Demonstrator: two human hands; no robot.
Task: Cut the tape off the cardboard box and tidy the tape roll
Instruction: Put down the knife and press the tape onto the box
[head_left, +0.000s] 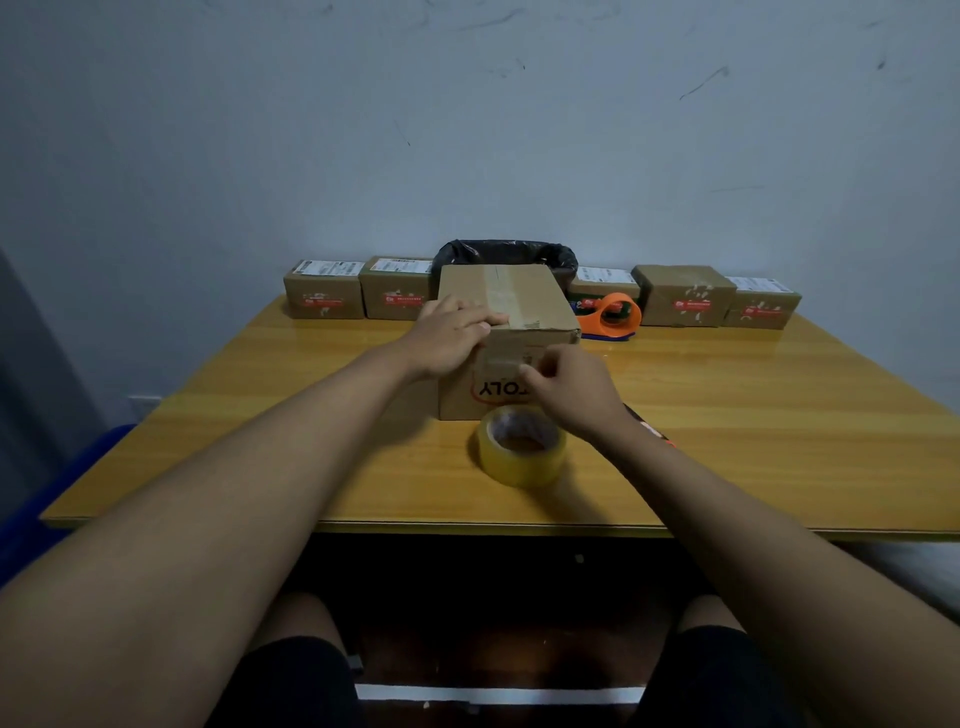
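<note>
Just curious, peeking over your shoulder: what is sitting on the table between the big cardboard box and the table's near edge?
In the head view, the clear tape roll lies flat there, close in front of the cardboard box, just below the right hand.

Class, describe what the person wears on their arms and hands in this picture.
Nothing: both forearms are bare up to the frame edge, with no sleeves, gloves, watch or rings visible on the left hand or the right hand.
</note>
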